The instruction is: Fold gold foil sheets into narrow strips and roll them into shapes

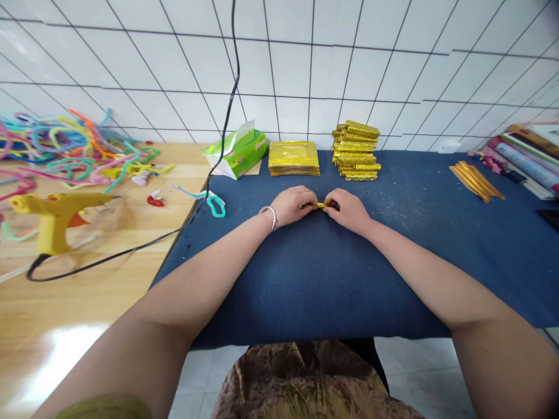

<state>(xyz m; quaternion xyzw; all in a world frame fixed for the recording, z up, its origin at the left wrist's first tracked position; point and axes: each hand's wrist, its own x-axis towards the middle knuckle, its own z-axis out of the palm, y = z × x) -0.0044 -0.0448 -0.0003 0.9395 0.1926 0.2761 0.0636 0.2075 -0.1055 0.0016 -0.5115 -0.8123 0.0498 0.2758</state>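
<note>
My left hand (pixel 293 205) and my right hand (pixel 348 210) meet over the blue cloth (pixel 314 273), fingers pinched together on a small folded piece of gold foil paper (pixel 322 205) between them. Most of that piece is hidden by my fingers. Behind my hands lies a flat stack of gold foil sheets (pixel 293 158). To its right stands a taller pile of folded gold strips (pixel 356 150). A silver bangle is on my left wrist.
A green tissue pack (pixel 238 152) lies at the back left of the cloth. A yellow glue gun (pixel 56 212) with a black cable, and a heap of coloured pipe cleaners (pixel 74 148), sit on the wooden table. Thin gold strips (pixel 476 181) and rolled papers (pixel 526 157) lie at right.
</note>
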